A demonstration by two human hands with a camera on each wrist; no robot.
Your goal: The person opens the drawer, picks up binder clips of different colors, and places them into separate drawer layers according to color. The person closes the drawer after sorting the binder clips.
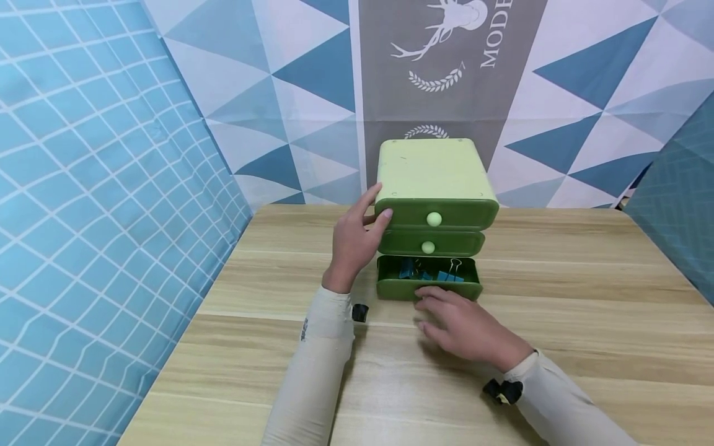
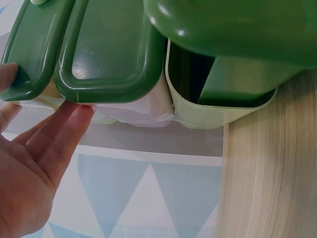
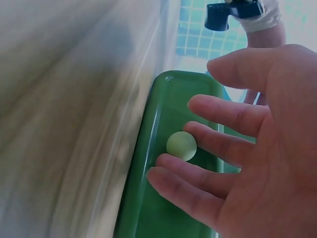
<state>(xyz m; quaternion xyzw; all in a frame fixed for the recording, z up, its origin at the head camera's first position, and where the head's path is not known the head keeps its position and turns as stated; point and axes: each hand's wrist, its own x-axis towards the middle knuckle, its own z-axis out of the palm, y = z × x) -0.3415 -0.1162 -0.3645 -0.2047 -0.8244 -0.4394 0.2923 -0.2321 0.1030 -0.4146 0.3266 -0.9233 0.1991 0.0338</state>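
Note:
A small drawer cabinet (image 1: 432, 167) with a pale green body and dark green drawers stands on the table. My left hand (image 1: 354, 241) holds its left side, thumb on the top drawer's front and fingers along the side wall. The bottom drawer (image 1: 398, 290) is pulled out and contains several blue binder clips (image 1: 450, 276). In front of that drawer is my right hand (image 1: 463, 325). The right wrist view shows its spread fingers around the pale round knob (image 3: 181, 146), without a visible pinch. Both upper drawers look closed.
The wood-grain table (image 1: 268, 285) extends on both sides of the cabinet. A patterned cloth (image 1: 312, 93) hangs behind it, and a blue checked sheet (image 1: 100, 186) covers the left side.

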